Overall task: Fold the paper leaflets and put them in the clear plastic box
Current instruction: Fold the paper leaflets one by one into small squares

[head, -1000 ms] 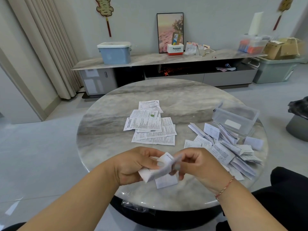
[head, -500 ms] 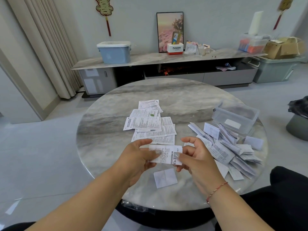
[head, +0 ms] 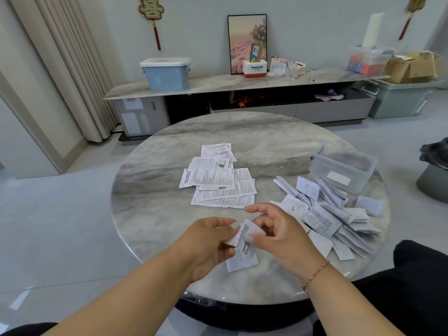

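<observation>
1. White paper was what both hands were busy with: one small leaflet [head: 244, 232], held up just above the round marble table [head: 150, 209].
2. Left hand [head: 208, 241] pinched the leaflet's left edge, and right hand [head: 274, 229] pinched its right side, probably so the two halves could be bent together into a fold.
3. Another folded leaflet [head: 242, 260] lay flat on the table right under the hands.
4. Flat leaflets [head: 218, 183] waited in a pile at the middle of the table, likely not folded yet.
5. Folded leaflets [head: 339, 214] lay in a heap at the table's right side.
6. Behind that heap stood the clear plastic box [head: 344, 166], close by so folded papers could go in easily.
</observation>
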The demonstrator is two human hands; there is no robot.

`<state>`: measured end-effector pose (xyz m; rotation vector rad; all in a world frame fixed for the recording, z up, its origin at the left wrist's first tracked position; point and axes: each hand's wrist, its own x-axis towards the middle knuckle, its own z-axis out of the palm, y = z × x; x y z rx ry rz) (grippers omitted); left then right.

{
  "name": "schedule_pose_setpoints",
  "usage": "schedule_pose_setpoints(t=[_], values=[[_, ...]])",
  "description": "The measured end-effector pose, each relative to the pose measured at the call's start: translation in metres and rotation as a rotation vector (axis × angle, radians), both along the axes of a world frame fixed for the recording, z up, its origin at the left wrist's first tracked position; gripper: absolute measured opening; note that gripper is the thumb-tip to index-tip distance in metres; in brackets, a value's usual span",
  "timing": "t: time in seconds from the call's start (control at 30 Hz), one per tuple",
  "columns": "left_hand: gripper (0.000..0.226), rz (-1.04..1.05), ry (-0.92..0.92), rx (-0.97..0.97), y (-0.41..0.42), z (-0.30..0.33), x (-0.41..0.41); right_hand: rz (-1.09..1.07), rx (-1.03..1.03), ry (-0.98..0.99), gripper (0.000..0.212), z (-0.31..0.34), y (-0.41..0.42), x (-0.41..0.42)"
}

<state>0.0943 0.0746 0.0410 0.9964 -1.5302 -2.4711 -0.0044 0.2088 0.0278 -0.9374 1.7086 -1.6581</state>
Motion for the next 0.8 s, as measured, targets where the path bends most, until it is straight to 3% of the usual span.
schedule_pose_setpoints(t=[0.1, 0.27, 0.4, 0.5, 0.63, 0.73, 0.8], values=[[0.008, -0.085, -0.038, -0.025, 0.005, 0.0, 0.001, -0.002, 0.03, 0.062, 0.026, -0.002, -0.001, 0.001], [0.022, -0.016, -0.04, -0.04, 0.003, 0.004, 0.002, -0.072, 0.013, 0.058, 0.021, -0.006, -0.001, -0.004], [0.024, 0.133, 0.062, -0.289, -0.004, 0.009, 0.001, -0.093, 0.038, 0.033, 0.027, -0.003, 0.001, -0.007], [0.012, 0.166, 0.096, -0.439, -0.001, 0.009, 0.004, -0.142, 0.084, 0.114, 0.034, -0.002, 0.0, -0.006], [0.015, 0.117, 0.088, -0.439, 0.011, 0.012, 0.005, -0.228, 0.128, 0.388, 0.031, -0.002, -0.004, 0.003], [0.032, 0.013, 0.028, -0.379, 0.009, 0.017, 0.005, -0.239, 0.14, 0.42, 0.032, 0.002, 0.001, -0.003], [0.031, -0.1, 0.027, -0.452, 0.005, 0.019, 0.007, -0.217, 0.154, 0.444, 0.032, 0.006, 0.005, -0.006]])
